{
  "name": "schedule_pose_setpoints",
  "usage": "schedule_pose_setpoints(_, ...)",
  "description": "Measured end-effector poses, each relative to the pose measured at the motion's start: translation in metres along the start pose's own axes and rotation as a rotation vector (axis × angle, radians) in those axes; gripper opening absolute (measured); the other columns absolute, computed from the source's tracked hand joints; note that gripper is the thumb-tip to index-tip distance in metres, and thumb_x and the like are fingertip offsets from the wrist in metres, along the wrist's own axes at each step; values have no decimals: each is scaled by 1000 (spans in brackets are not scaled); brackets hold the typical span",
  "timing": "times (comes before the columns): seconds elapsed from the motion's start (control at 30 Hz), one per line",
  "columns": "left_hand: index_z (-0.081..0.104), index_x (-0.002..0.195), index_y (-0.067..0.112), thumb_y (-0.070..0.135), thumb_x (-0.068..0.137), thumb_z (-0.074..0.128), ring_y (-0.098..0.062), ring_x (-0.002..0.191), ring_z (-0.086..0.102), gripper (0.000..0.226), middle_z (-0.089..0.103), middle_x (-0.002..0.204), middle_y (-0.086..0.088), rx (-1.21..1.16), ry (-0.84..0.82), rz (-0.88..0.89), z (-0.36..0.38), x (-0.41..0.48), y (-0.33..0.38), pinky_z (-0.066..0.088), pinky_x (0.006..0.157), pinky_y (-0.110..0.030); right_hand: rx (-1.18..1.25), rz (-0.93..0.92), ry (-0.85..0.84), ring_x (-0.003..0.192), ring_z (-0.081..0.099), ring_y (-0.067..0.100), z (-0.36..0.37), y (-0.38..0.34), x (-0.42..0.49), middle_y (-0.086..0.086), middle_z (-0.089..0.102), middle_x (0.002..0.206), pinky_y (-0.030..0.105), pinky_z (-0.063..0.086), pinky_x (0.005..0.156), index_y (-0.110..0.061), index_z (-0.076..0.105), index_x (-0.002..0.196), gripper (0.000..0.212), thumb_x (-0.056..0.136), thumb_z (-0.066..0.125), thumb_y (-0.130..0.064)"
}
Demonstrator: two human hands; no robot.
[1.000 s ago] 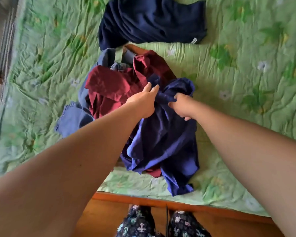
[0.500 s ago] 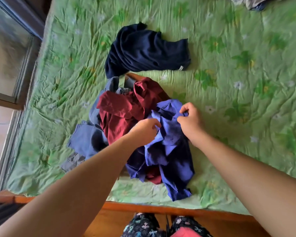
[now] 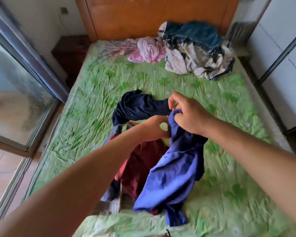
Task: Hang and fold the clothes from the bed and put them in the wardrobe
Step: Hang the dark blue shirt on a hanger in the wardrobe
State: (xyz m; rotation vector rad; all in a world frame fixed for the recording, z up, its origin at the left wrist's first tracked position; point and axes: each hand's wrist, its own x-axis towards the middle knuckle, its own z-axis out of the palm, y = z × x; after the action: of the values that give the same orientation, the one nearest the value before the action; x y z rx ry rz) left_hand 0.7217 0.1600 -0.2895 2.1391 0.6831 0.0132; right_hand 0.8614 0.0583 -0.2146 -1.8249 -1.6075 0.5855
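Bed (image 3: 85,117): is filling the middle of the view, wearing a creased green floral sheet.
Glass door (image 3: 15,100): is standing along the left side of the bed.
Headboard (image 3: 143,16): is rising in brown wood at the far end.
Bedding heap (image 3: 195,53): is lying crumpled at the far right of the bed, just beside a pink garment (image 3: 149,50) on its left.
Blue garment (image 3: 174,173): is hanging from both hands over the near middle of the bed, its lower end trailing onto the sheet.
Maroon garment (image 3: 142,165): is lying bunched on the bed, left of and partly under the blue garment.
Navy garment (image 3: 137,106): is lying beyond the hands, mid-bed.
Right hand (image 3: 190,113): is gripping the blue garment's top edge with its curled lower fingers, thumb and forefinger raised.
Left hand (image 3: 154,128): is pinching the same edge just to the left.
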Motion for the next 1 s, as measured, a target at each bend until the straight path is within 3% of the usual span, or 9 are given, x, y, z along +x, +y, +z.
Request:
schedule_pose_setpoints(0.1, 65, 90, 9, 19, 74, 66, -10, 72, 57, 19, 68, 82, -2, 42, 45, 20, -7, -11, 26, 46, 70, -30, -119, -45, 21, 49, 41, 14, -29, -14, -5, -2, 46, 50, 33, 33, 52, -25, 47, 92, 32, 75, 49, 2)
schedule_pose_setpoints(0.2, 47, 75, 14, 20, 78, 57, -16, 60, 42, 12, 49, 64, 3, 83, 287, 41, -26, -21, 33, 31, 58, -32, -387, -50, -40, 62, 47, 24, -54, -15, -11, -5, 47, 60, 33, 32, 58, -25, 49, 105, 30, 79, 56, -10)
schedule_pose_setpoints(0.3, 41, 84, 12, 11, 86, 58, -14, 57, 37, 16, 44, 65, 3, 124, 438, 16, -53, -32, 40, 27, 55, -35, -541, 54, -108, 76, 53, 28, -69, -4, -16, -1, 54, 79, 35, 37, 62, -24, 48, 105, 27, 82, 54, -12)
schedule_pose_setpoints(0.4, 44, 106, 16, 18, 89, 56, -30, 68, 54, 21, 57, 77, -5, 422, 385, 35, -80, -45, 47, 43, 58, -38, -662, 128, -106, 83, 54, 31, -71, 9, -16, 7, 61, 98, 36, 42, 65, -19, 49, 98, 17, 85, 50, -8)
schedule_pose_setpoints(0.5, 49, 120, 21, 22, 93, 53, -33, 86, 61, 27, 61, 101, -3, 693, 357, 31, -96, -59, 49, 40, 62, -35, -745, 138, -44, 80, 52, 29, -73, 15, -18, 7, 60, 99, 35, 40, 64, -19, 44, 91, 14, 88, 47, -5)
schedule_pose_setpoints(0.67, 60, 112, 19, 21, 94, 51, -38, 88, 60, 20, 52, 109, -8, 772, 510, -45, -114, -83, 51, 53, 71, -48, -831, 77, 121, 89, 62, 36, -88, 13, -17, 11, 62, 101, 36, 40, 65, -15, 54, 98, 20, 87, 47, 0)
schedule_pose_setpoints(0.77, 64, 109, 20, 20, 92, 53, -37, 88, 61, 20, 52, 110, -8, 775, 606, -97, -127, -101, 56, 52, 72, -45, -887, 87, 188, 83, 62, 36, -102, 9, -16, 15, 64, 96, 36, 41, 64, -14, 60, 96, 21, 88, 47, 0)
schedule_pose_setpoints(0.87, 63, 103, 25, 19, 89, 53, -34, 89, 62, 18, 59, 103, -3, 786, 716, -146, -135, -120, 59, 49, 68, -39, -857, 109, 229, 72, 54, 32, -112, 9, -16, 14, 63, 89, 36, 41, 61, -17, 47, 82, 19, 89, 47, 0)
schedule_pose_setpoints(1.0, 62, 96, 26, 15, 85, 51, -33, 84, 61, 18, 59, 87, 0, 708, 803, -245, -141, -146, 60, 47, 66, -37, -822, 103, 254, 73, 55, 33, -122, 22, -22, 14, 64, 90, 37, 45, 62, -18, 42, 82, 17, 89, 48, -4)
